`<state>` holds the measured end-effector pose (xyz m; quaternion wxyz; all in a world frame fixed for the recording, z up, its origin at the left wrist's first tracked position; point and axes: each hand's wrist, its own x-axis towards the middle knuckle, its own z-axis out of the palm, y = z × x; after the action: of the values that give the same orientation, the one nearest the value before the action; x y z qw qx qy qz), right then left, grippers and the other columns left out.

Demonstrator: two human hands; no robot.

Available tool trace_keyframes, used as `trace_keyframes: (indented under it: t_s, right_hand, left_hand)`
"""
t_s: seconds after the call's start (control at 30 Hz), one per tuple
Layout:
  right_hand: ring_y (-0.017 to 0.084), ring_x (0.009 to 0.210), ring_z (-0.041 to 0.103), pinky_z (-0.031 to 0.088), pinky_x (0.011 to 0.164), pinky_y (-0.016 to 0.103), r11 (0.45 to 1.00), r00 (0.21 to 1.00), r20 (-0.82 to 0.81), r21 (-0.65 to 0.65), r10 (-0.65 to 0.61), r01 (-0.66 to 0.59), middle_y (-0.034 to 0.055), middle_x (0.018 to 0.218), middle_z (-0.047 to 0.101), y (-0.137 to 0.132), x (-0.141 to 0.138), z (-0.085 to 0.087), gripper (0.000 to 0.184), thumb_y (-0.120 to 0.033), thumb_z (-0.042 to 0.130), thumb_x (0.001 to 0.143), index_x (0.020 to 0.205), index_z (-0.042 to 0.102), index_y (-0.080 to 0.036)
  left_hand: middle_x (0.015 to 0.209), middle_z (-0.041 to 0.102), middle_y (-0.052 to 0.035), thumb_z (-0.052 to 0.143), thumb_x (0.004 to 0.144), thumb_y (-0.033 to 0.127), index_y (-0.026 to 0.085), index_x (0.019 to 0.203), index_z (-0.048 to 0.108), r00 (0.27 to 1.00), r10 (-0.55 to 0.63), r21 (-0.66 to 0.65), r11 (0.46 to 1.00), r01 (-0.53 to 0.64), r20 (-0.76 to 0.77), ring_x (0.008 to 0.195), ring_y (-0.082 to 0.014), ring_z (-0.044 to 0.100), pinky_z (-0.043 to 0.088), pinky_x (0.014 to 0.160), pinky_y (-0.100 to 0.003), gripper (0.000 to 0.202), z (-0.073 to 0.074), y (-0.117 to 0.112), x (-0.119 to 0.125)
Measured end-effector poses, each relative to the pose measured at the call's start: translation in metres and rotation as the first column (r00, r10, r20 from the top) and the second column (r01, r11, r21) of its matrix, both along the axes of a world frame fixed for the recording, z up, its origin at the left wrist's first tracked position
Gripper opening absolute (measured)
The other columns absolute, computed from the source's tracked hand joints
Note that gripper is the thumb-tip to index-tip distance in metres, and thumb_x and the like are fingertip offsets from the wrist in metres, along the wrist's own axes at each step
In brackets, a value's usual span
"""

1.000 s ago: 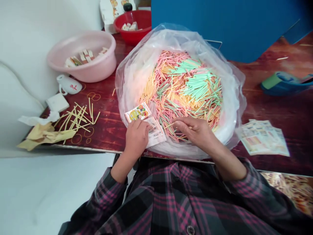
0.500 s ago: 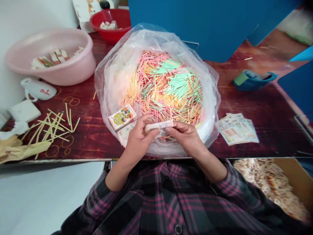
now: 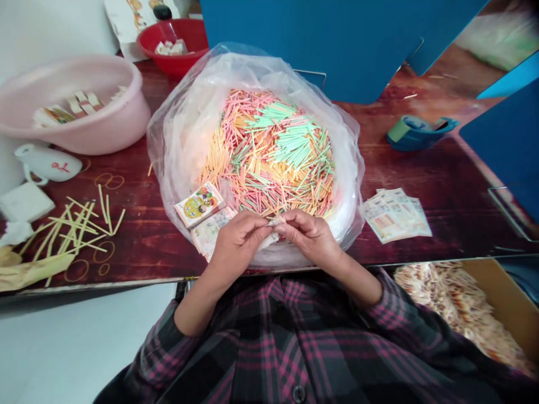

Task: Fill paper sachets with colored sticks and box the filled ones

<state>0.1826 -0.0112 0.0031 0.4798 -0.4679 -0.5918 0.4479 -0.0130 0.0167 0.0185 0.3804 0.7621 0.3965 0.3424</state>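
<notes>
My left hand (image 3: 237, 244) and my right hand (image 3: 309, 235) meet at the near rim of a clear plastic bag (image 3: 181, 129) full of pink, orange and green sticks (image 3: 269, 148). Both hands pinch a small white paper wrapper (image 3: 273, 230) between their fingertips; most of it is hidden by the fingers. Two printed paper packets (image 3: 199, 204) lie on the bag's rim just left of my left hand.
A pink basin (image 3: 105, 120) with small packets stands at the back left, a red bowl (image 3: 189, 39) behind it. Loose yellow sticks (image 3: 80, 224) and rubber bands lie left. Flat wrappers (image 3: 396, 216) lie right, a blue tape dispenser (image 3: 416, 132) beyond. A cardboard box (image 3: 505, 297) of packets stands at the lower right.
My right hand left the sticks and joined my left hand. Together they lifted a wrapper off the rim and folded it small between the fingers. The view shifted to the right.
</notes>
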Motion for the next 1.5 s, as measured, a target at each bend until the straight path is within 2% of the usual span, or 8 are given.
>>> trace_keyframes:
  t_s: [0.1, 0.23, 0.3, 0.4, 0.67, 0.87, 1.2, 1.5]
  right_hand:
    - [0.017, 0.08, 0.072, 0.056, 0.076, 0.029, 0.988, 0.924, 0.383, 0.146, -0.013, -0.047, 0.0024, 0.088, 0.078, 0.011, 0.034, 0.006, 0.018, -0.037, 0.059, 0.098, 0.094, 0.07, -0.023]
    - [0.025, 0.088, 0.074, 0.054, 0.076, 0.034, 0.973, 0.514, 0.842, 0.223, -0.163, -0.056, 0.012, 0.103, 0.08, 0.017, 0.083, 0.008, 0.026, -0.024, 0.05, 0.1, 0.112, 0.072, -0.017]
    - [0.026, 0.085, 0.074, 0.051, 0.07, 0.033, 0.979, 0.314, 0.941, 0.169, -0.126, -0.111, 0.0141, 0.104, 0.079, 0.015, 0.097, 0.008, 0.032, -0.018, 0.046, 0.1, 0.122, 0.069, -0.014]
    - [0.023, 0.084, 0.072, 0.048, 0.067, 0.031, 0.967, 0.188, 0.982, 0.069, -0.023, -0.245, 0.0134, 0.102, 0.076, 0.011, 0.101, 0.013, 0.032, -0.01, 0.044, 0.099, 0.122, 0.066, -0.012]
    - [0.026, 0.102, 0.067, 0.047, 0.082, 0.036, 0.871, 0.103, 0.994, 0.086, -0.041, -0.483, 0.0134, 0.129, 0.071, 0.026, 0.092, 0.028, 0.044, -0.01, 0.058, 0.093, 0.135, 0.063, -0.021]
    - [0.028, 0.12, 0.061, 0.035, 0.109, 0.049, 0.768, 0.184, 0.979, 0.186, -0.09, -0.613, 0.0084, 0.132, 0.073, 0.037, 0.084, 0.01, 0.038, -0.009, 0.06, 0.091, 0.125, 0.069, -0.021]
    - [0.025, 0.099, 0.058, 0.025, 0.115, 0.051, 0.784, 0.073, 0.981, 0.186, -0.178, -0.592, 0.0067, 0.102, 0.075, 0.044, 0.071, 0.0, 0.022, -0.009, 0.052, 0.096, 0.101, 0.072, -0.018]
    - [0.026, 0.09, 0.058, 0.037, 0.088, 0.038, 0.815, 0.093, 0.991, 0.129, -0.092, -0.566, 0.0109, 0.092, 0.072, 0.042, 0.075, -0.002, 0.017, -0.013, 0.051, 0.098, 0.093, 0.067, -0.017]
  left_hand:
    - [0.1, 0.078, -0.0067, 0.058, 0.101, 0.034, 0.022, 0.091, 0.073, 0.997, -0.046, 0.12, 0.991, 0.053, -0.057, 0.097, -0.02, 0.071, 0.056, 0.09, -0.036, 0.022, -0.004, -0.001, 0.005]
    - [0.117, 0.078, -0.0114, 0.053, 0.103, 0.03, 0.019, 0.096, 0.074, 0.965, -0.174, 0.252, 0.942, 0.222, -0.199, 0.112, -0.0241, 0.07, 0.055, 0.099, -0.044, 0.024, -0.023, -0.011, 0.02]
    - [0.124, 0.076, -0.0126, 0.052, 0.103, 0.027, 0.018, 0.1, 0.074, 0.945, -0.186, 0.288, 0.921, 0.263, -0.269, 0.116, -0.0257, 0.069, 0.054, 0.102, -0.047, 0.025, -0.032, -0.016, 0.027]
    - [0.126, 0.076, -0.011, 0.051, 0.103, 0.025, 0.018, 0.104, 0.074, 0.925, -0.181, 0.302, 0.909, 0.287, -0.333, 0.115, -0.0253, 0.068, 0.054, 0.102, -0.047, 0.024, -0.04, -0.021, 0.033]
    - [0.097, 0.078, -0.0102, 0.046, 0.106, 0.03, 0.017, 0.096, 0.071, 0.89, -0.214, 0.263, 0.904, 0.337, -0.402, 0.102, -0.0259, 0.066, 0.05, 0.094, -0.044, 0.029, -0.037, -0.02, 0.034]
    - [0.102, 0.077, -0.0094, 0.047, 0.105, 0.03, 0.018, 0.095, 0.071, 0.905, -0.221, 0.251, 0.912, 0.324, -0.363, 0.104, -0.0245, 0.065, 0.048, 0.097, -0.044, 0.028, -0.035, -0.02, 0.033]
    - [0.093, 0.076, -0.0068, 0.045, 0.106, 0.032, 0.018, 0.091, 0.069, 0.896, -0.213, 0.25, 0.912, 0.325, -0.39, 0.094, -0.0225, 0.064, 0.045, 0.092, -0.04, 0.031, -0.037, -0.018, 0.031]
    - [0.097, 0.077, -0.0088, 0.05, 0.105, 0.032, 0.017, 0.093, 0.07, 0.923, -0.211, 0.223, 0.931, 0.29, -0.321, 0.097, -0.0235, 0.067, 0.049, 0.092, -0.042, 0.028, -0.04, -0.018, 0.03]
